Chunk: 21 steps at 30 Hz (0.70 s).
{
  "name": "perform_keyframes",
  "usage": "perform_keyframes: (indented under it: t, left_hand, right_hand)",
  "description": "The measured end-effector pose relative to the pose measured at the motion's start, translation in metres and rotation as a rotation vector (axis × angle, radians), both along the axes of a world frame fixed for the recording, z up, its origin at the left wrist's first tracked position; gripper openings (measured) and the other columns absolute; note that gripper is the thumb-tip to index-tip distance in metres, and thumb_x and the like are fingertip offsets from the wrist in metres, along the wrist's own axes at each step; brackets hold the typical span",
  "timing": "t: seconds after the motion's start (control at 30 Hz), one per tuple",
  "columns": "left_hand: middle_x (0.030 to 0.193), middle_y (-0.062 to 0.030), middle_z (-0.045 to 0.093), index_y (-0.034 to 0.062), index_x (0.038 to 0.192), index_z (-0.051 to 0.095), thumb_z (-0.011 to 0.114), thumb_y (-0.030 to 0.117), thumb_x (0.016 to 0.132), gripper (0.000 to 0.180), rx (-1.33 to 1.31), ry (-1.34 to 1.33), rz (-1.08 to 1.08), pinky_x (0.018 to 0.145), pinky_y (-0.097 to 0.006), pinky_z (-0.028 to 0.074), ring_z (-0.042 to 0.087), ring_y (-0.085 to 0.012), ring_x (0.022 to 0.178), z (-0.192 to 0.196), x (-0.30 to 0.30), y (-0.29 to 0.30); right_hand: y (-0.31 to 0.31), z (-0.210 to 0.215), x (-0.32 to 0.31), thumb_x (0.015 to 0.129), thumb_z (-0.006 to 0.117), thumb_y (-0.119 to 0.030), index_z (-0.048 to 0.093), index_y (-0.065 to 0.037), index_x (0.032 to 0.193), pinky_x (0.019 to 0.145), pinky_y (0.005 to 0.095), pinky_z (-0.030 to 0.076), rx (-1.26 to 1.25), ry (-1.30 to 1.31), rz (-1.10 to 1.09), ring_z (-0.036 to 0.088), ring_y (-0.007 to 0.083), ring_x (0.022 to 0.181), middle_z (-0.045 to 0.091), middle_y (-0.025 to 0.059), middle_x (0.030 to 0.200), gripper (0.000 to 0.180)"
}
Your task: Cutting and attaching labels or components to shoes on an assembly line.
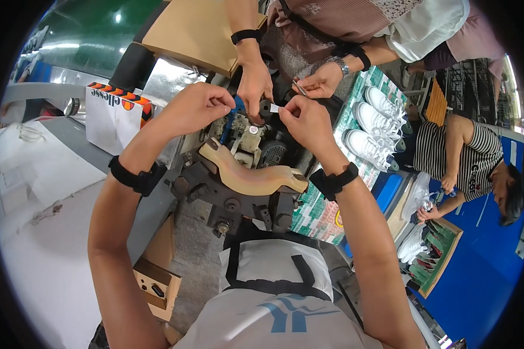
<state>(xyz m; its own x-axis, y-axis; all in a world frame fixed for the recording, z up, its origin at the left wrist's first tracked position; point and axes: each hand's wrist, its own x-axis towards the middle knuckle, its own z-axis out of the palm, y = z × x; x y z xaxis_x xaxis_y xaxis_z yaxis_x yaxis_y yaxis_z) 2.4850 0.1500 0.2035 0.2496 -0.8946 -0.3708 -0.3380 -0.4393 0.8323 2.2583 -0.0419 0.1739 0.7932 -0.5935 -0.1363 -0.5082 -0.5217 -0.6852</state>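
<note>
My left hand point(195, 104) is raised over a dark metal machine point(239, 192), fingers curled, pinching something small that I cannot make out. My right hand point(305, 119) pinches a small white strip point(274, 108) just above the machine's top. A tan curved pad point(250, 174) sits across the machine's front. Opposite me, another person's hand point(255, 84) reaches down into the machine beside a blue part point(237, 107), and their other hand point(319, 81) holds a thin metal piece point(300, 87).
White sneakers point(370, 125) lie in a row on a patterned surface to the right. A person in a striped top point(466, 154) handles a white shoe point(416, 195) at far right. A cardboard box point(195, 32) and a white bag point(113, 113) stand behind the machine.
</note>
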Motion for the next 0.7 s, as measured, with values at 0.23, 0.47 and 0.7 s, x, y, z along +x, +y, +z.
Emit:
perform_keyframes:
  t: [0.23, 0.47, 0.7]
  left_hand:
    - [0.093, -0.0113, 0.077, 0.0010, 0.130, 0.072, 0.082, 0.004, 0.088, 0.043, -0.224, -0.093, -0.205, 0.079, -0.034, 0.060, 0.076, -0.0190, 0.089, -0.016, -0.023, -0.037]
    - [0.094, -0.0183, 0.077, 0.0017, 0.114, 0.076, 0.080, 0.011, 0.086, 0.030, -0.331, -0.414, -0.360, 0.078, -0.046, 0.059, 0.075, -0.0386, 0.086, -0.018, -0.038, -0.052]
    - [0.085, -0.0217, 0.075, -0.0004, 0.102, 0.080, 0.077, 0.013, 0.090, 0.018, -0.343, -0.355, -0.265, 0.078, -0.047, 0.058, 0.074, -0.0406, 0.082, -0.025, -0.042, -0.053]
  right_hand:
    - [0.004, -0.021, -0.003, 0.101, 0.076, -0.028, 0.072, -0.003, 0.092, 0.064, 0.0272, 0.048, 0.598, -0.112, -0.081, 0.060, 0.0070, 0.069, 0.070, -0.0004, 0.077, 0.026]
    - [0.013, -0.020, -0.011, 0.103, 0.075, -0.022, 0.070, -0.003, 0.094, 0.062, 0.0240, 0.044, 0.679, -0.206, -0.080, 0.054, 0.0034, 0.069, 0.068, -0.0032, 0.078, 0.022]
    - [0.032, -0.002, -0.016, 0.098, 0.081, -0.016, 0.075, -0.001, 0.108, 0.070, 0.0308, 0.057, 0.403, -0.295, -0.103, 0.072, 0.0127, 0.076, 0.077, 0.0089, 0.087, 0.019]
